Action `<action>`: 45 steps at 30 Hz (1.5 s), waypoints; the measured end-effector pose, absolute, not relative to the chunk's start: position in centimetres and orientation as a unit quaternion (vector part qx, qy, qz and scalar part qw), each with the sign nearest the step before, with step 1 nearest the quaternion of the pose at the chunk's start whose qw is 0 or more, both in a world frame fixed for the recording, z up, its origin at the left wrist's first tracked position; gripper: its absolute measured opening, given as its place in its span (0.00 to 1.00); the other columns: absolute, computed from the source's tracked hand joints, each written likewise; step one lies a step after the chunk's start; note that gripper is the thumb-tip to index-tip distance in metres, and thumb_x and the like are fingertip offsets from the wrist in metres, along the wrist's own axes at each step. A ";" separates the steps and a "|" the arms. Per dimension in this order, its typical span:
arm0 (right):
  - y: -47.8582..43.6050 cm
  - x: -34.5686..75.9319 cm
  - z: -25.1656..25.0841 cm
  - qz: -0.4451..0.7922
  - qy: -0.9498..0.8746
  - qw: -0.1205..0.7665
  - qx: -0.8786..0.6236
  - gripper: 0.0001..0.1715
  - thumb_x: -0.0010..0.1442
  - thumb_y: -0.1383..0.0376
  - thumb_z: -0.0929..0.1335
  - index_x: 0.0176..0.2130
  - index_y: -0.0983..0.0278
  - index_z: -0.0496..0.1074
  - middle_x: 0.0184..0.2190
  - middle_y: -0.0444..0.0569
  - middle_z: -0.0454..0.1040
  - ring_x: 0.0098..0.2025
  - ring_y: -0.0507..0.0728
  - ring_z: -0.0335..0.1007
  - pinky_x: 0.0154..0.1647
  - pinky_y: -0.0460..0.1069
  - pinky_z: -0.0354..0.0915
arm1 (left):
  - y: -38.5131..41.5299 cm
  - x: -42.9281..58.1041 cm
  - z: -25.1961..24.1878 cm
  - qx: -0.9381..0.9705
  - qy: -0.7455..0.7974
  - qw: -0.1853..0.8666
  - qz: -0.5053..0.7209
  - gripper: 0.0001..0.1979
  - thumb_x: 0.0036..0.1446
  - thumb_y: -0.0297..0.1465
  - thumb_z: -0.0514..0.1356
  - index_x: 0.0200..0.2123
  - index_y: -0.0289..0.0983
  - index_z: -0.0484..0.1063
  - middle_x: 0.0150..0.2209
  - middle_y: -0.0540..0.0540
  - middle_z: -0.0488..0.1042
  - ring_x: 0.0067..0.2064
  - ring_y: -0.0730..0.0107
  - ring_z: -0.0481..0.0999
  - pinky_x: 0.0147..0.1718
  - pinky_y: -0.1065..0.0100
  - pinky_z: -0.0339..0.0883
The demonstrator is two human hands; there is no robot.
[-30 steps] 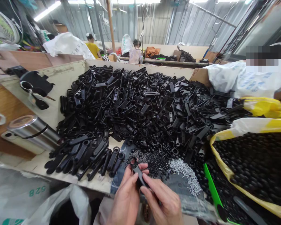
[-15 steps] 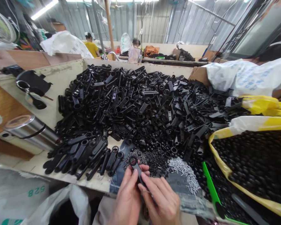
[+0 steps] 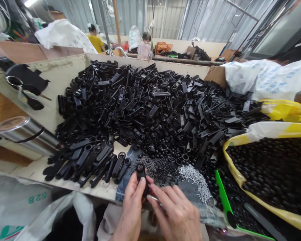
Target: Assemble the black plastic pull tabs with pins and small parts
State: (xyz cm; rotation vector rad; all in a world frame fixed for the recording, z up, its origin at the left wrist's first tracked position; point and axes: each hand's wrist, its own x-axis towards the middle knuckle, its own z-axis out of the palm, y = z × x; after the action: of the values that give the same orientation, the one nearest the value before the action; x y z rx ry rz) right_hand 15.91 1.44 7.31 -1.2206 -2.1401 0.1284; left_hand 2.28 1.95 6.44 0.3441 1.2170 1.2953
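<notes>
My left hand is closed around a black plastic handle with a ring-shaped end; the ring points up and away from me. Beside the handle's lower end, my right hand pinches a thin silvery piece, mostly hidden by the fingers; its exact kind I cannot make out. Just beyond my hands, on denim cloth, lie small grey and black parts and a heap of silvery pins. Several similar black handles lie in a row to the left.
A big heap of black plastic parts fills the walled table. A steel flask stands at left. On the right are a yellow-edged bag of black balls and a green tray edge. Two people sit far behind.
My right hand has shifted slightly right and down, away from the handle's face, and the silvery piece now shows. The handle has turned more upright in my left hand.
</notes>
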 end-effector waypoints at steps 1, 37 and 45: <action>1.5 16.2 7.5 0.073 -0.808 0.342 -0.474 0.15 0.73 0.61 0.65 0.50 0.61 0.80 0.32 0.50 0.82 0.31 0.59 0.76 0.31 0.49 0.71 | 2.0 2.2 6.4 0.147 0.527 0.619 0.563 0.24 0.50 0.46 0.73 0.46 0.38 0.77 0.39 0.45 0.80 0.38 0.65 0.77 0.36 0.69 0.73; 2.7 16.6 6.5 0.476 -0.535 0.481 -0.507 0.07 0.59 0.61 0.72 0.32 0.63 0.76 0.28 0.43 0.68 0.29 0.52 0.60 0.28 0.45 0.58 | 1.3 -0.2 6.8 0.596 0.532 0.499 0.337 0.14 0.68 0.42 0.57 0.41 0.41 0.79 0.33 0.47 0.79 0.30 0.67 0.77 0.29 0.71 0.70; 2.2 16.9 5.3 0.520 -0.483 0.476 -0.519 0.14 0.55 0.55 0.76 0.36 0.62 0.79 0.30 0.45 0.73 0.29 0.54 0.64 0.29 0.45 0.63 | 1.1 0.1 7.0 0.625 0.526 0.455 0.353 0.09 0.67 0.35 0.58 0.37 0.41 0.78 0.32 0.49 0.81 0.34 0.67 0.78 0.33 0.71 0.68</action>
State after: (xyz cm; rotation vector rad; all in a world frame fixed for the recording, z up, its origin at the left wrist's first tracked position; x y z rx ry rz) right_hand 16.91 2.23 5.30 -1.2679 -1.1816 1.2715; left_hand 0.10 1.13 7.03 1.5424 1.2978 0.8708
